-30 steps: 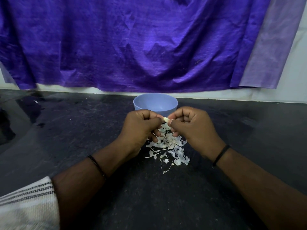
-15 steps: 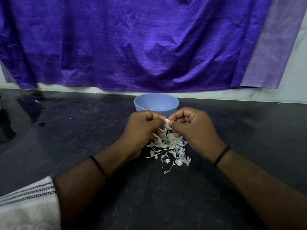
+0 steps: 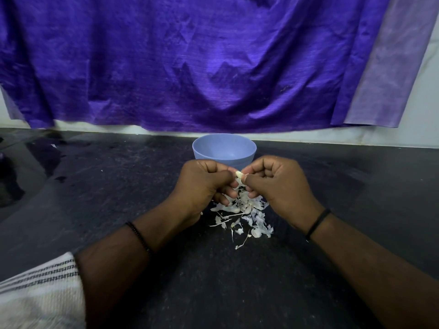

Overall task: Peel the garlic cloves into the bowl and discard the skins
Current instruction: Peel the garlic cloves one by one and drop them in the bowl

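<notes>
Both hands are up over the dark tabletop [image 3: 99, 200] and working one garlic clove [image 3: 238, 174] between them. The left hand [image 3: 204, 186] has its fingers curled in tight, pinching the clove's left end; the right hand [image 3: 278, 186] is curled the same way, thumb and forefinger nipped onto the right end. Just that pale nub shows between the fingertips.

The clove sits in the air just near of the blue bowl [image 3: 247, 144], which stands at the far middle of the tabletop in front of the purple cloth [image 3: 213, 62]. Directly below the hands lies the heap of skins [image 3: 247, 214], papery white scraps spreading toward the near side.

Here is the risk, as I judge it: the grip is tiny and the clove looks slick, so a hard tug on the skin could pop it loose, and it would land in the skins instead of the bowl. A loose flake could also ride along into the bowl with the clove. And that light pile would scatter with one careless sweep of a wrist.

Hard to call how much skin is left on the clove; the fingers cover most of it. The bowl's bottom is blocked by its near wall and the knuckles, so I cannot tell how many cloves are inside.
</notes>
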